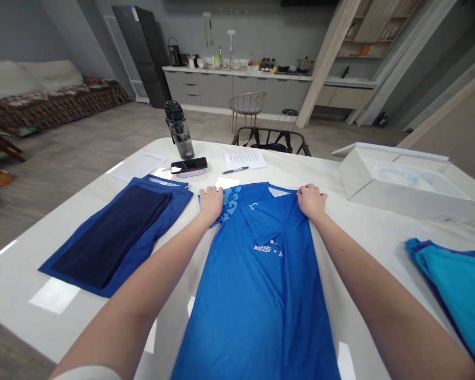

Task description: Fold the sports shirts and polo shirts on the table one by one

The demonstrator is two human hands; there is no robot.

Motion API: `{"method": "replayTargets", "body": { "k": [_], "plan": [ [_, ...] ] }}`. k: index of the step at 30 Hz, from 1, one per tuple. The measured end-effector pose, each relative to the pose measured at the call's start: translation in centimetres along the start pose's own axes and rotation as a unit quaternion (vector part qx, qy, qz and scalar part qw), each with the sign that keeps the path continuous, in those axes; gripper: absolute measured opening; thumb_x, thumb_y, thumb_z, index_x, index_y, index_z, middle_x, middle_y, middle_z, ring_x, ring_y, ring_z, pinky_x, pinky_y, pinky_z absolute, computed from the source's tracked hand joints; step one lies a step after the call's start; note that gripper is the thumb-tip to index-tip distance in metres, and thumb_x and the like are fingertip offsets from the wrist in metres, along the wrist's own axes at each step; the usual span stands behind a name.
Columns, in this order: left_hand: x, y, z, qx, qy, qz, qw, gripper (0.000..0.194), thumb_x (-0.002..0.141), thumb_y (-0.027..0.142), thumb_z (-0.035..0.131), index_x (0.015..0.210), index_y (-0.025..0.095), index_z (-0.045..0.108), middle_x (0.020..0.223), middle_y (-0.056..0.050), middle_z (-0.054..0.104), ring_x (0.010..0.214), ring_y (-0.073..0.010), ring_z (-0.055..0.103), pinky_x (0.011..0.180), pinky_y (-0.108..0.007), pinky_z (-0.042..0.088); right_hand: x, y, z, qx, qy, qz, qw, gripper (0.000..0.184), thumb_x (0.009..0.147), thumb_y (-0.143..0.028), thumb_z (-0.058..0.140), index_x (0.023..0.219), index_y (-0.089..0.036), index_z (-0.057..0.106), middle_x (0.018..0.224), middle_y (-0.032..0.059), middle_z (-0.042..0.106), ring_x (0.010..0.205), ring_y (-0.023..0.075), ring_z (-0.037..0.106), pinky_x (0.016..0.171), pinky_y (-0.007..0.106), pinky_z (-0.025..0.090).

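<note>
1 blue printed T-shirt (241, 295) lies on the white table (27, 253), between both forearms. Left hand (211, 203): fingers curled closed on its sleeve. Right hand (312, 200): fingers curled closed on the folded edge beside the collar. 1 white box (415, 198): lid open, pale contents, unidentified. 1 tinted bottle (181, 136): lidded, contents unclear.

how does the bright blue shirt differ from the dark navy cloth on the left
The blue shirt is bright, with white print; the navy cloth is dark, with none showing. The blue shirt is mostly spread out, the navy cloth folded narrow. Both are fabric.
</note>
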State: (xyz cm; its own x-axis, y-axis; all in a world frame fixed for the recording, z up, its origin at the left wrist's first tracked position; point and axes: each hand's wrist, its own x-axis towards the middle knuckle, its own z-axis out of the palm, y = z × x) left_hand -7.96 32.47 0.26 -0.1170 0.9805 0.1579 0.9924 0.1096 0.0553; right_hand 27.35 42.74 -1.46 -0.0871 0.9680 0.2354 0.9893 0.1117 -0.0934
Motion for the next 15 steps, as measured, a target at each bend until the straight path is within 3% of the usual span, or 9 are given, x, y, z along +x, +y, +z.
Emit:
{"method": "replayTargets", "body": {
  "k": [3,5,9,12,15],
  "plan": [
    [0.4,-1.9,-0.2,0.0,-0.012,-0.013,1.0,0.037,0.1,0.019,0.035,0.125,0.017,0.062,0.125,-0.023,0.063,0.122,-0.0385,0.051,0.103,-0.056,0.03,0.2,-2.3,-0.6,-0.009,0.03,0.021,0.999,0.034,0.097,-0.018,0.039,0.116,-0.018,0.067,0.135,0.021,0.055,0.123,0.0359,0.046,0.102,0.062,0.031],
    [0.6,-2.6,-0.4,0.009,-0.013,-0.024,1.0,0.036,0.1,0.021,0.037,0.125,0.016,0.062,0.124,-0.023,0.064,0.121,-0.0394,0.051,0.102,-0.056,0.03,0.5,-5.1,-1.0,0.012,0.038,-0.004,0.999,0.033,0.098,-0.019,0.04,0.119,-0.019,0.067,0.135,0.0201,0.055,0.123,0.0355,0.046,0.102,0.059,0.033],
    [0.6,-3.3,-1.0,0.045,-0.035,-0.032,0.998,0.032,0.099,0.027,0.043,0.119,0.013,0.064,0.118,-0.023,0.067,0.119,-0.0392,0.052,0.102,-0.055,0.031,1.6,-12.1,-0.9,0.083,-0.037,-0.142,0.986,0.033,0.101,-0.031,0.048,0.128,-0.025,0.066,0.132,0.0161,0.057,0.122,0.0339,0.048,0.099,0.051,0.041],
    [0.1,-3.6,-1.7,0.052,-0.026,-0.024,0.998,0.031,0.099,0.028,0.045,0.111,0.012,0.068,0.12,-0.024,0.066,0.119,-0.04,0.052,0.102,-0.055,0.031,2.6,-16.3,0.0,0.096,-0.074,-0.152,0.981,0.038,0.101,-0.031,0.051,0.138,-0.03,0.061,0.134,0.0148,0.056,0.123,0.0339,0.048,0.099,0.052,0.042],
    [-0.6,-4.1,-2.6,0.024,-0.003,-0.011,1.0,0.03,0.1,0.028,0.043,0.107,0.011,0.067,0.112,-0.023,0.069,0.118,-0.0398,0.055,0.101,-0.056,0.032,3.2,-18.1,0.8,0.09,-0.1,-0.135,0.982,0.03,0.102,-0.032,0.052,0.128,-0.03,0.067,0.13,0.0146,0.057,0.122,0.033,0.049,0.099,0.052,0.042]
  ]
}}
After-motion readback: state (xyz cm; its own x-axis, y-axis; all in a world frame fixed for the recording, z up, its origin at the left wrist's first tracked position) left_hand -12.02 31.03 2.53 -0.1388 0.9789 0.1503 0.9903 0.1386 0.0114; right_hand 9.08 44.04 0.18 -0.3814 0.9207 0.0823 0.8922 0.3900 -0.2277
